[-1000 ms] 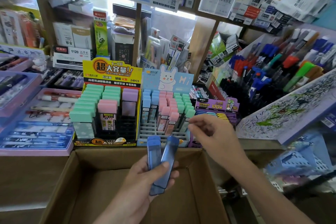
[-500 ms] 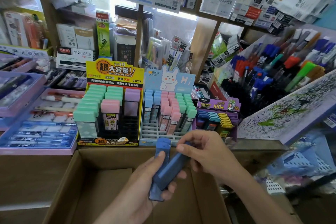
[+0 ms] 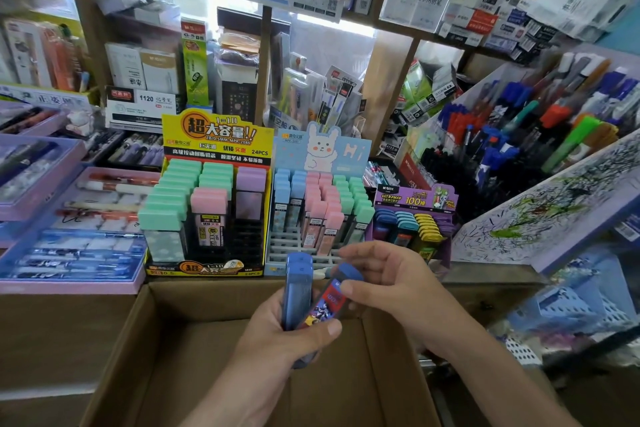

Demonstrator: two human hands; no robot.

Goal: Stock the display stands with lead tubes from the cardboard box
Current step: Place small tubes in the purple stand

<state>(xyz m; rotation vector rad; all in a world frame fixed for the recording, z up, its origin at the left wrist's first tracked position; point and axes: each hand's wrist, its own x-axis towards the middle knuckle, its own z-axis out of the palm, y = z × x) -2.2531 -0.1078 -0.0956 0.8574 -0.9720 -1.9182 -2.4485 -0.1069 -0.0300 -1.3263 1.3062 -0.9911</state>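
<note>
1. We see the left hand point(image 3: 287, 333) raised over the open cardboard box point(image 3: 138, 340), its fingers curled round blue lead tubes point(image 3: 297, 288) that stand upright in its grip, the thumb lying across their lower part
2. How many tubes stand in that grip we cannot tell; two blue caps show at the top, one just behind the other
3. One more piece, the tilted tube point(image 3: 329, 302), leans to the right from the same grip, its printed red and blue label turned toward us and its blue cap uppermost
4. The right hand point(image 3: 391, 284) pinches that tilted tube near its cap between thumb and curled fingers; the other fingers arch loosely above it
5. Both hands meet over the far edge of the box, just in front of the stands; the part of the box floor that we can see is bare brown card
6. Behind the box three displays stand side by side: the yellow stand point(image 3: 214, 139) on the left with green, pink and lilac tubes and several black slots free; the bunny stand point(image 3: 322, 152) in the middle with blue, pink and green tubes and a grey grid free along its front rows; the purple stand point(image 3: 415, 198) on the right with blue, teal and yellow tubes
7. To the left lies a lilac tray point(image 3: 69, 284) of pens, and to the right a pen rack point(image 3: 519, 135) slopes upward
</note>
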